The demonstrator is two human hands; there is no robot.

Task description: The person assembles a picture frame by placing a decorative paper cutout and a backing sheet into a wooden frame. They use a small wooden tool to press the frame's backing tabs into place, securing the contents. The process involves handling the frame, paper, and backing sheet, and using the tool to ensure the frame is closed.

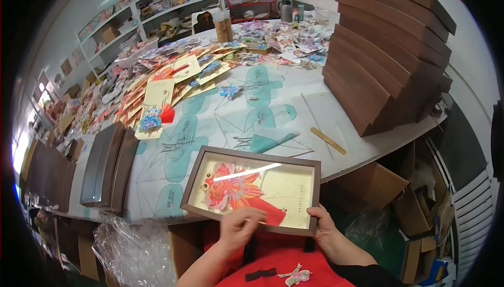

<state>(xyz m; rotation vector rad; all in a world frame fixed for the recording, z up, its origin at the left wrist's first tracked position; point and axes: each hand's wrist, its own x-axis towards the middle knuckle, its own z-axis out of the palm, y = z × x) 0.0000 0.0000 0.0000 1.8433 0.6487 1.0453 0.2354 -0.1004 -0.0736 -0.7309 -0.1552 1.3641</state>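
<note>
A shadow box frame with a dark brown rim tilts toward me at the table's near edge. Behind its glass is a red and orange goldfish decoration on cream paper. My right hand grips the frame's lower right corner, thumb on the rim. Over the lower rim lies my left hand, its fingers curled together close to the glass; whether they pinch anything is hidden.
Tall stacked brown frames stand at the right, more frames at the left. Cream cards with goldfish overlap on the printed table cover. A yellowish strip lies nearby. Cardboard boxes and clear plastic wrap sit below.
</note>
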